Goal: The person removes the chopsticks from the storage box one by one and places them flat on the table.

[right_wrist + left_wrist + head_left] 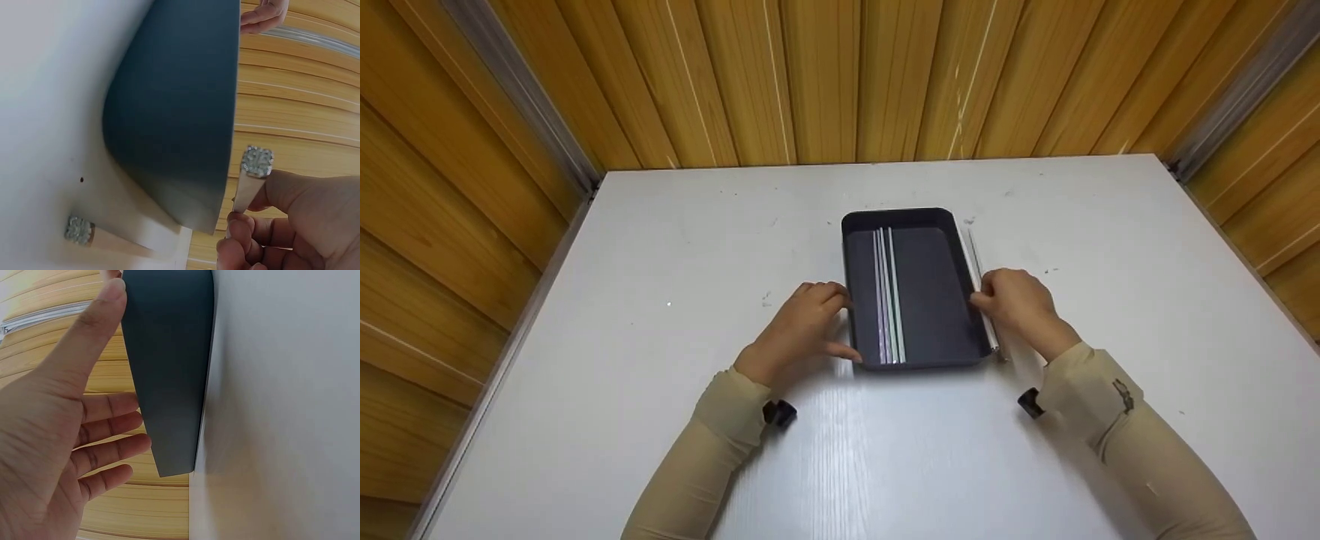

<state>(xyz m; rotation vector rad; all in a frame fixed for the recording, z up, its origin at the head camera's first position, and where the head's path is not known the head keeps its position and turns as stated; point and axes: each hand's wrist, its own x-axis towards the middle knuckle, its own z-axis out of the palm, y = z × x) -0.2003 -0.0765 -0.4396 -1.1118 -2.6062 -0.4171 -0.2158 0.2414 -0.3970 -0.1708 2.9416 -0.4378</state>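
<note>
A dark shallow tray (937, 300) lies on the table between both hands. Several long thin sticks (897, 315), purplish, white and pale green, lie lengthwise in its left half. My left hand (810, 315) is at the tray's left side, its fingers fairly straight and touching the rim, thumb by the near corner. Beside the tray's right wall, my right hand (1020, 300) pinches a slim square stick (247, 191) between thumb and fingers; its end looks silvery and sparkly. A similar stick (115, 241) rests on the table just right of the tray.
The white tabletop (660, 262) has small dark marks and scuffs. Yellow wood-look panels (825, 82) stand along the back and sides, with metal strips (525, 90) in the corners. Black devices (781, 412) sit at both wrists.
</note>
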